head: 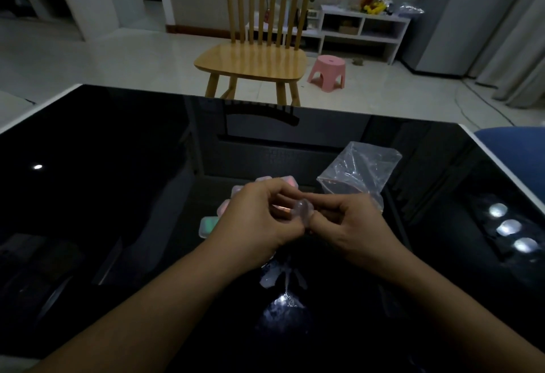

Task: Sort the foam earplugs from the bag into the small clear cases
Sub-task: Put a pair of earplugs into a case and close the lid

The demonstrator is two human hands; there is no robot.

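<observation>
My left hand (259, 219) and right hand (351, 225) meet above the glossy black surface (118, 181), fingers of both curled around one small clear case (303, 210). More cases (209, 225) lie just behind my left hand. The crumpled clear bag (359, 172) sits just beyond my right hand.

Left forearm (153, 307): bare from wrist to near edge of view, no sleeve in sight.
Right forearm (436, 293): bare likewise, no sleeve in sight.
Left hand (253, 219): bare, no glove; ring or band cannot be made out in the dim light.
Right hand (351, 225): bare, no glove; wrist bare too.
Fingers (274, 192): uncovered, nails too dim to tell.
</observation>
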